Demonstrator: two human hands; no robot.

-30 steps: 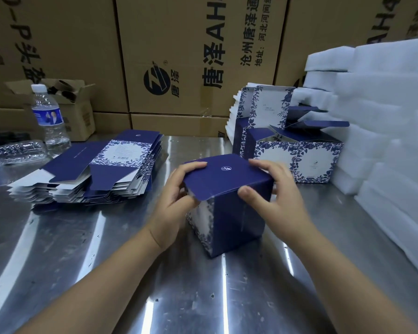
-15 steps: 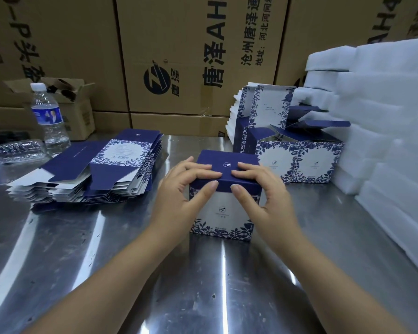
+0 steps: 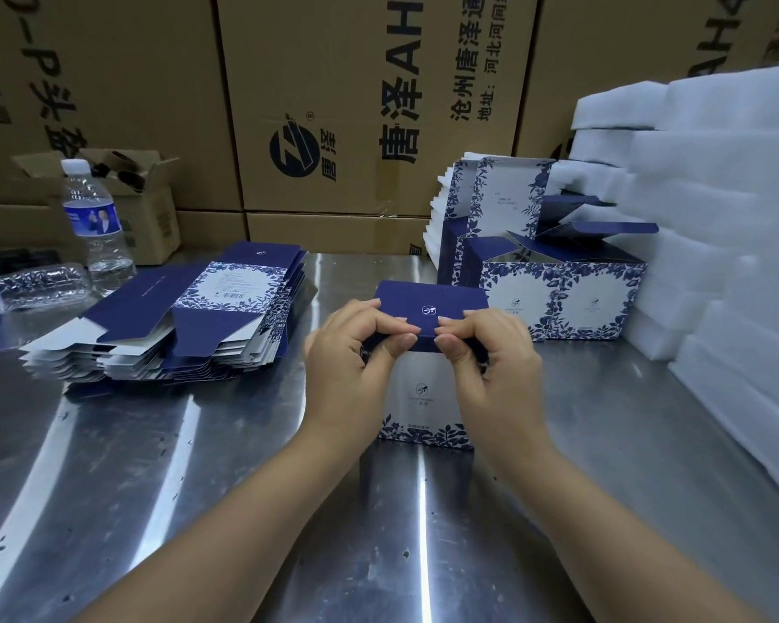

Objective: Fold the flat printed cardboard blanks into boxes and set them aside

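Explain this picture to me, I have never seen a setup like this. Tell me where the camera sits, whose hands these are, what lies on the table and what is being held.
There is no machine here: a person folds boxes by hand. The one camera is worn on their head and looks forward and down, so the left hand and right hand come in from the bottom. Both pinch the front edge of the dark blue lid of a box standing upright on the metal table. To the left lies a stack of flat blanks, with a water bottle behind it. To the right stand folded boxes with open tops, beside white foam blocks. Brown cartons line the back.
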